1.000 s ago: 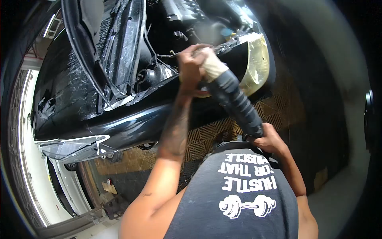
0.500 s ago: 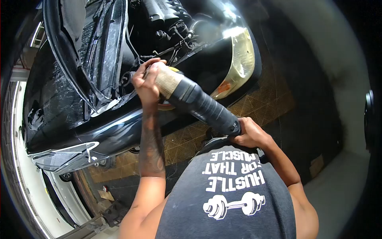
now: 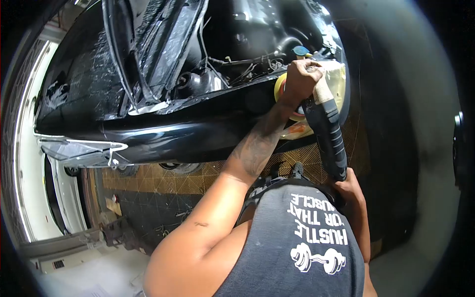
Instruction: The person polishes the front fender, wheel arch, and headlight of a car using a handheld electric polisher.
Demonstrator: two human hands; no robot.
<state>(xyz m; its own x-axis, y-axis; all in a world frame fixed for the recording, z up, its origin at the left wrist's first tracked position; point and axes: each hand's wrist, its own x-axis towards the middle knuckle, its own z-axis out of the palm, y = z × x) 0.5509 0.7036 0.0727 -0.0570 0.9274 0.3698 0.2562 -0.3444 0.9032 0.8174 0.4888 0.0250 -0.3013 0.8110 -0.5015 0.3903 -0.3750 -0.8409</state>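
My left hand (image 3: 303,80) is closed around the head end of a black polisher (image 3: 326,131), near its tan-wrapped section. My right hand (image 3: 350,185) grips the rear end of the polisher, close to my body; its fingers are partly hidden. The polisher's yellow pad (image 3: 280,88) sits at the front end of the glossy black fender (image 3: 213,116), beside the yellowed headlight (image 3: 338,79). My left hand and the tool cover part of the pad and headlight, so contact with the paint cannot be made out.
Beyond the fender lies the open engine bay (image 3: 237,54), with a blue cap (image 3: 300,50) near the headlight. White tape edges the side window (image 3: 84,144). Tan and dark floor tiles (image 3: 148,183) run below the car. A white vehicle (image 3: 67,193) stands at the left.
The polisher has moved right along the fender to the headlight and now points more upright in view. Both hands have kept their grip. My view has shifted too.
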